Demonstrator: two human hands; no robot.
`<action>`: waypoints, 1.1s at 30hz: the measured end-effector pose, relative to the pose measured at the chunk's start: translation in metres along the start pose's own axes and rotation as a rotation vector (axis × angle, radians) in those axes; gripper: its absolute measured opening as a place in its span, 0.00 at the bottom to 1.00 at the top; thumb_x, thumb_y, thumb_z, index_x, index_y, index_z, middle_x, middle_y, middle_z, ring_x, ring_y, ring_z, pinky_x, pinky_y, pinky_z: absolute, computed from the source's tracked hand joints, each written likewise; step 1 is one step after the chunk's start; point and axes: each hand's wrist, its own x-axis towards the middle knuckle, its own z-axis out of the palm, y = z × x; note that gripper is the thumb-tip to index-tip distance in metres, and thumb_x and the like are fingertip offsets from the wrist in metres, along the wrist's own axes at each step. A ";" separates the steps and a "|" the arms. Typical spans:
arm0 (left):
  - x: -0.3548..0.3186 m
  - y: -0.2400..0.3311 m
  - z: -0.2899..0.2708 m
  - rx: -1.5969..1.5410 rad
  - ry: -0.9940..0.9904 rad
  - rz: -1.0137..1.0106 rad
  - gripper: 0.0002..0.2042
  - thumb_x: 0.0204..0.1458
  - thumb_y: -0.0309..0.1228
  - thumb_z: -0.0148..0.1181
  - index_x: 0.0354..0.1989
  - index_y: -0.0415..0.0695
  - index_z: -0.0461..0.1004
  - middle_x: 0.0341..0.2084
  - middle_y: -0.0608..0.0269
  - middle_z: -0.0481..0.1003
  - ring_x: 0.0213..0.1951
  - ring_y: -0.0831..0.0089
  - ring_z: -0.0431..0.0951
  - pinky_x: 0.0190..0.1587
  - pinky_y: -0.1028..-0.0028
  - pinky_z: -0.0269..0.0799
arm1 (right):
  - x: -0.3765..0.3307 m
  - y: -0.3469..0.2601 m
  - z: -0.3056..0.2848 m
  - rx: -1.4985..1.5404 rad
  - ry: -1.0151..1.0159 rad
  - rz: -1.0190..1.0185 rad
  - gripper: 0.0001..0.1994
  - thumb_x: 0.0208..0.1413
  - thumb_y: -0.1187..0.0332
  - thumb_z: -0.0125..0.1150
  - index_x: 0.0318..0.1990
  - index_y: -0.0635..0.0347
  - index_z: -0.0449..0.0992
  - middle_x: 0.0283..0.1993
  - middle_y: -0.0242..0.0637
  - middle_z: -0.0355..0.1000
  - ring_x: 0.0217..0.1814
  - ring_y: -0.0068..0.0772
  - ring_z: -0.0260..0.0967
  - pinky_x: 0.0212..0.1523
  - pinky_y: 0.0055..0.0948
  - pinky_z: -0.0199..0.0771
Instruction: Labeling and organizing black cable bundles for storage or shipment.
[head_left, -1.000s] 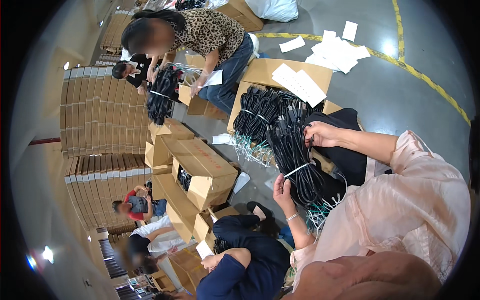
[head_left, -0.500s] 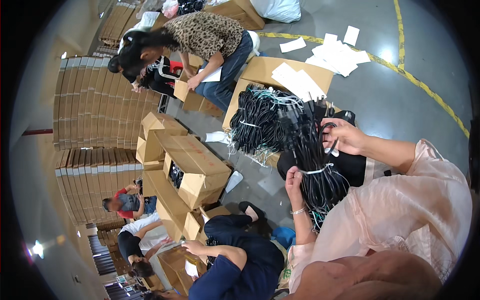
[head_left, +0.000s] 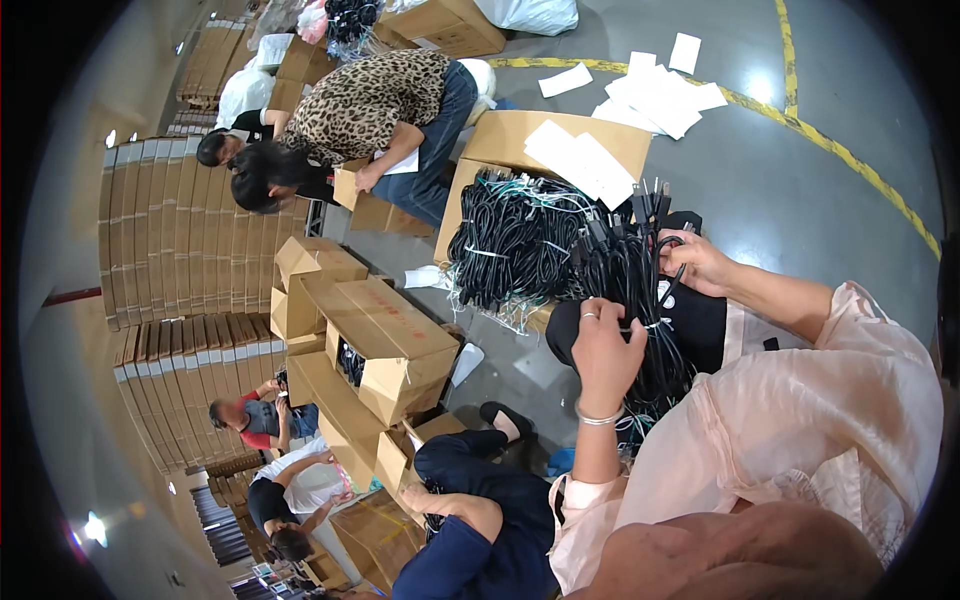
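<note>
A tied bundle of black power cords [head_left: 655,345] lies across my lap, with plugs at its upper end and bare coloured wire ends low down. A white tie crosses its middle. My left hand [head_left: 606,350], wearing a ring and bracelet, lies over the bundle's left side with its fingers curled onto the cords. At the upper right my right hand [head_left: 697,263] grips a looped power cord close to the plugs. Just left, more tied black power cords [head_left: 512,235] fill an open cardboard box [head_left: 560,128].
White paper sheets [head_left: 585,160] rest on the box flap, and others [head_left: 660,98] are scattered on the floor. Other cardboard boxes [head_left: 385,335] stand at the left. A co-worker in a leopard-print top [head_left: 375,100] bends over a box. Another co-worker in dark blue [head_left: 470,540] sits close by.
My left hand has moved up from beside the tie, its back now turned up over the cords. My right hand stays by the plugs. The leopard-print co-worker has bent lower.
</note>
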 end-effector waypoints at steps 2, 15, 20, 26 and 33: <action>-0.001 0.008 0.012 0.166 0.131 0.098 0.11 0.42 0.30 0.61 0.31 0.39 0.68 0.33 0.58 0.69 0.36 0.61 0.72 0.34 0.67 0.71 | -0.002 -0.001 0.000 0.014 0.012 -0.003 0.09 0.39 0.79 0.52 0.32 0.62 0.67 0.33 0.29 0.67 0.36 0.19 0.66 0.41 0.19 0.65; -0.022 -0.026 0.050 -1.035 0.376 -0.160 0.09 0.45 0.16 0.59 0.27 0.41 0.64 0.31 0.65 0.73 0.30 0.82 0.67 0.35 0.81 0.65 | 0.003 -0.004 -0.026 -0.235 0.033 0.085 0.18 0.42 0.76 0.54 0.45 0.63 0.68 0.32 0.32 0.70 0.33 0.23 0.72 0.32 0.19 0.71; -0.018 -0.034 0.035 -1.250 0.396 -0.240 0.08 0.48 0.15 0.56 0.32 0.41 0.66 0.33 0.67 0.71 0.33 0.83 0.68 0.39 0.82 0.64 | 0.012 -0.005 -0.033 -0.523 -0.004 0.090 0.17 0.45 0.68 0.57 0.45 0.61 0.67 0.34 0.30 0.69 0.34 0.22 0.71 0.30 0.19 0.69; -0.002 -0.048 0.025 -1.466 0.244 -0.341 0.06 0.56 0.24 0.48 0.40 0.37 0.67 0.31 0.63 0.72 0.32 0.76 0.71 0.39 0.78 0.67 | 0.018 -0.026 -0.019 -0.795 -0.083 0.158 0.17 0.47 0.64 0.60 0.43 0.61 0.68 0.35 0.31 0.69 0.32 0.20 0.67 0.29 0.22 0.68; 0.002 -0.041 0.033 -0.999 0.336 -0.343 0.06 0.58 0.25 0.48 0.40 0.36 0.67 0.30 0.63 0.72 0.29 0.78 0.73 0.35 0.79 0.68 | 0.055 -0.064 -0.053 -0.782 -0.359 0.505 0.23 0.51 0.51 0.61 0.42 0.64 0.71 0.36 0.37 0.71 0.36 0.27 0.74 0.29 0.23 0.72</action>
